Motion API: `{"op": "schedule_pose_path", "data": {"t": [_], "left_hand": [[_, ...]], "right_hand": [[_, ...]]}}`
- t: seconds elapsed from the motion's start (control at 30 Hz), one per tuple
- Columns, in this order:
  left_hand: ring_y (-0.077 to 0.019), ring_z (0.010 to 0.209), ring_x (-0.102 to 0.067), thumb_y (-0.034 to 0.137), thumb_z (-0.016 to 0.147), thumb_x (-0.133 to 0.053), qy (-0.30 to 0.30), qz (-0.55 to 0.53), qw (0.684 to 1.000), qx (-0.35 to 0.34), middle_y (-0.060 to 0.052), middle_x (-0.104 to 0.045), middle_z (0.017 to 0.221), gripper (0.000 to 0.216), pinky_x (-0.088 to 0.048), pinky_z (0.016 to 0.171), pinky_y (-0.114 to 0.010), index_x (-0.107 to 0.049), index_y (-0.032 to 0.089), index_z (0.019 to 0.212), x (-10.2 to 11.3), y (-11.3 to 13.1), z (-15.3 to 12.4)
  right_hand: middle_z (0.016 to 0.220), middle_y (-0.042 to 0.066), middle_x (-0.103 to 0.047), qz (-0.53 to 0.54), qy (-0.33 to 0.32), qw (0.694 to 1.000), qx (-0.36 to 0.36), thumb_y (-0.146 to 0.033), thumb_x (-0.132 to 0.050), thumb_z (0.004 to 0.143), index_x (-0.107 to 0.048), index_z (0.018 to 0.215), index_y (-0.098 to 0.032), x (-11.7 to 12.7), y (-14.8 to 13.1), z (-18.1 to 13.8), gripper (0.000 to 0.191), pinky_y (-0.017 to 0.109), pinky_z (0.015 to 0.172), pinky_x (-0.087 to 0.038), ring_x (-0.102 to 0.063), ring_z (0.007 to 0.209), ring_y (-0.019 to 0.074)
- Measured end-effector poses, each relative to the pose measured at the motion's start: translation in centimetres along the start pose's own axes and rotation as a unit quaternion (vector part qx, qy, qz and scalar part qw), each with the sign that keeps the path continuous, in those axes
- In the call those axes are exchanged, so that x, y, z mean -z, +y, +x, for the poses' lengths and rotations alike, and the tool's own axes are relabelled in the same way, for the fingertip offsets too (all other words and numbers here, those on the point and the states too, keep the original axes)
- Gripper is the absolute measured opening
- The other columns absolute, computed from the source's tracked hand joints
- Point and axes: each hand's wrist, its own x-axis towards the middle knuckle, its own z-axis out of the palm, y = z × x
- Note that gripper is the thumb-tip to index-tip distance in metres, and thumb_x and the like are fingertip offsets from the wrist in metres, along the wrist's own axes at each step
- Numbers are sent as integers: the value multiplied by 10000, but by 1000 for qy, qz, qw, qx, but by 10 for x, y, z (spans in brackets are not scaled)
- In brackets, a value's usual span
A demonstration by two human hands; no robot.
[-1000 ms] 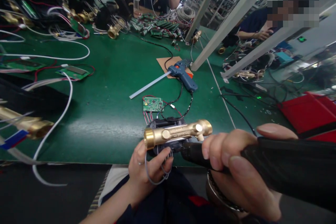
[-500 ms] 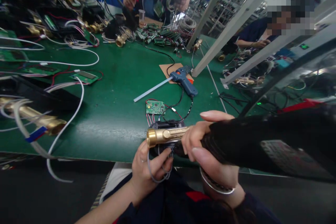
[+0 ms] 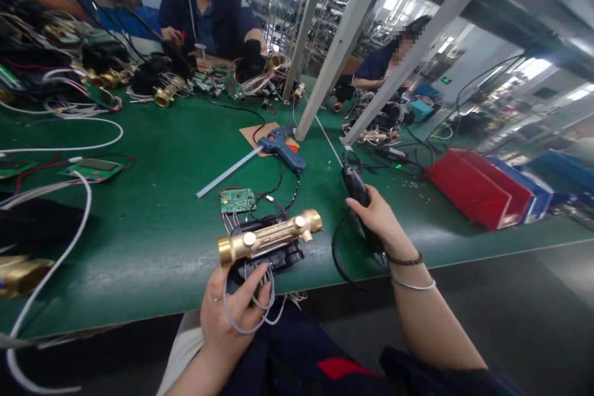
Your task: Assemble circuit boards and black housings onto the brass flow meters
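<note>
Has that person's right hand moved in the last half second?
Yes: judged against the resting glue gun, the right hand has moved right and farther forward, away from the brass pipe.

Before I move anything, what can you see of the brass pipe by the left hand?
The brass pipe looks like shiny golden metal, with a threaded left end, round raised bosses, a short side stub near the right and a thicker right end. It lies aslant along a black plastic-looking housing, above the green table, right end higher in view. The left hand is right under its threaded end; whether fingers touch it is unclear.
</note>
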Motion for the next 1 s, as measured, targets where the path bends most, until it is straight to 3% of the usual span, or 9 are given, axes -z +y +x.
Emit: {"op": "schedule_pose_path", "data": {"t": [0.1,0.2,0.3,0.37,0.5,0.63,0.73,0.87,1.0], "left_hand": [[-240,986,-550,269,811,-617,-3,9,1000,-4,-103,-537,1017,156,-498,822,-345,-719,246,927,0,-1,0],[-242,986,-557,278,815,-616,-3,9,1000,-4,-118,-520,1072,155,-502,817,-350,-715,239,928,1,-2,0],[-241,989,-566,269,810,-626,-2,14,1000,-10,-111,-542,1070,162,-505,808,-339,-703,238,950,2,-2,-2],[-246,995,-573,269,803,-638,1,16,1000,-15,-102,-566,1052,171,-507,805,-335,-695,236,961,2,-2,-3],[-272,1030,-578,275,799,-649,8,11,999,-36,-106,-595,1039,200,-519,799,-351,-672,210,987,2,-4,-7],[-262,1053,-583,274,800,-653,13,-7,999,-38,-99,-596,1078,201,-535,803,-354,-648,205,988,3,-5,-10],[-244,1042,-596,282,791,-664,19,-26,999,-29,-97,-594,1105,197,-539,816,-345,-636,200,968,4,-4,-9],[-244,1022,-603,269,805,-648,33,-40,998,-21,-147,-580,1121,181,-539,803,-340,-618,160,946,3,-2,-8],[-251,1036,-597,279,805,-648,23,-54,998,-23,-152,-578,1118,198,-535,811,-349,-617,158,957,2,-5,-12]], "right_hand": [[1023,198,-591,-53,24,998,19,-253,-602,755,-557,1150,-78,-9,9,-3,434,527,913,-371,-542,1008,363],[1148,222,-535,-90,28,991,96,-226,-566,795,-585,1122,-80,-14,4,-19,358,538,970,-303,-458,1122,364],[925,121,-627,-79,-72,979,172,-212,-575,804,-634,953,-120,-25,-6,-36,185,377,815,-446,-582,864,240],[740,45,-618,-69,-124,974,175,-184,-600,776,-625,801,-150,-35,-12,-41,49,296,671,-457,-577,680,182],[641,31,-570,-62,-134,976,162,-157,-563,775,-528,637,-172,-44,-20,-45,143,294,610,-414,-541,622,182],[639,9,-550,5,-144,975,169,-221,-466,858,-508,729,-186,-27,-35,-70,140,268,573,-425,-535,588,161],[724,4,-581,122,-178,951,224,-242,-451,898,-540,848,-199,-18,-57,-103,111,232,568,-455,-565,619,140],[803,10,-612,126,-159,915,349,-163,-464,920,-555,862,-198,-38,-86,-134,114,220,662,-465,-592,730,135],[740,28,-586,55,-75,905,414,-201,-411,962,-541,813,-166,-70,-94,-143,201,255,622,-439,-560,675,155]]}}
